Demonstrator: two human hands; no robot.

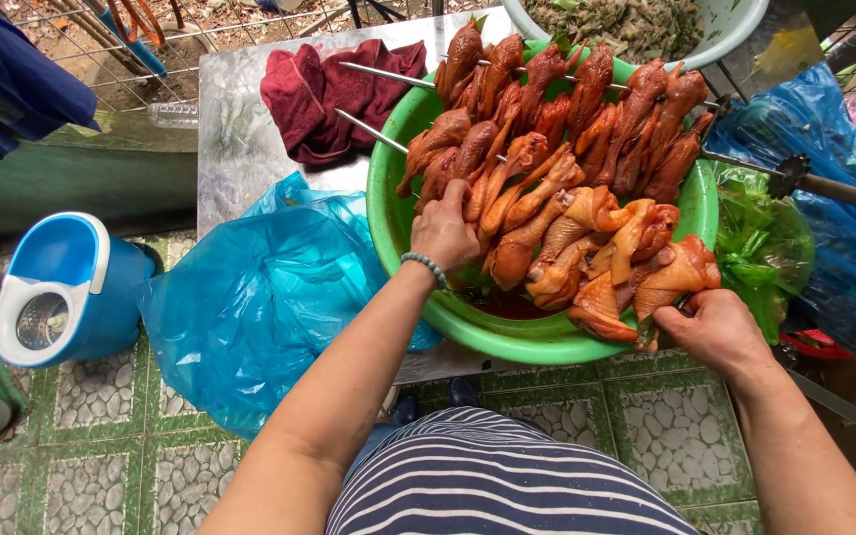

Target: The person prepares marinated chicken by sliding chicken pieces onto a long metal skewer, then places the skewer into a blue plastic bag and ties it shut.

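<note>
Two hands: both at green basin [400, 223] on counter [240, 119]
Mop bucket [61, 287]: far left, floor
Left hand [443, 233]: fingers closed on skewered chicken [547, 198]
Right hand [717, 329]: clamped on skewer end, basin's near-right rim

Daylight falls on a floor [111, 446] of green-bordered pebble-pattern tiles. A steel worktop [235, 119] stands above it, a blue plastic sheet [250, 297] draped off its near edge. A blue mop bucket [66, 287] sits to the left. Wire fencing [71, 40] backs the scene.
</note>
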